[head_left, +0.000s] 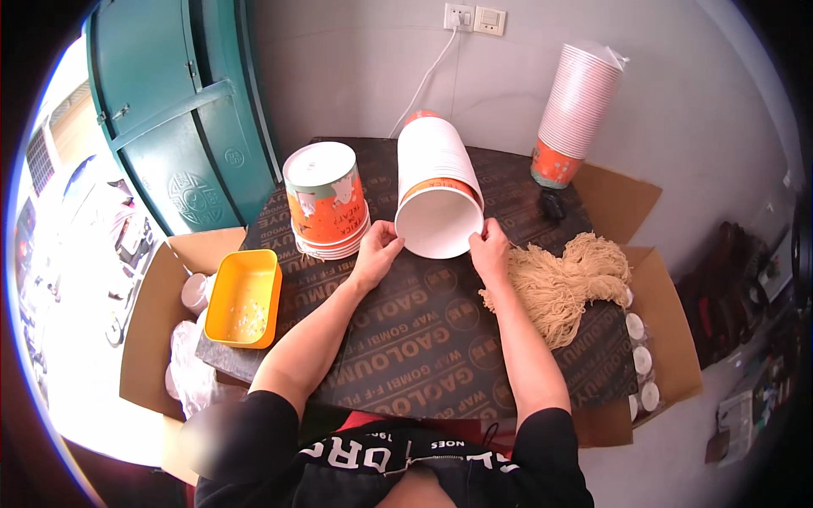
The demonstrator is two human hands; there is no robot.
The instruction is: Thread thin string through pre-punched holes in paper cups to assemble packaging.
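A long nested stack of white and orange paper buckets (430,152) lies on its side on the dark printed board table, its open mouths facing me. At the near end, both my hands grip the rim of the front paper bucket (439,223). My left hand (378,252) pinches the rim's left side, and my right hand (491,254) pinches its right side. The inside of this bucket is plain white. Close beside my right forearm lies a bundle of tan strings (569,284). Left of my left hand stands a shorter stack of upside-down orange buckets (325,199).
A yellow bin (269,292) with small white bits sits at the table's left edge. Far right leans a tall plastic-wrapped bucket stack (576,110), near a small black object (552,203). Open cardboard boxes (146,339) flank the table. A teal door (174,118) stands behind left.
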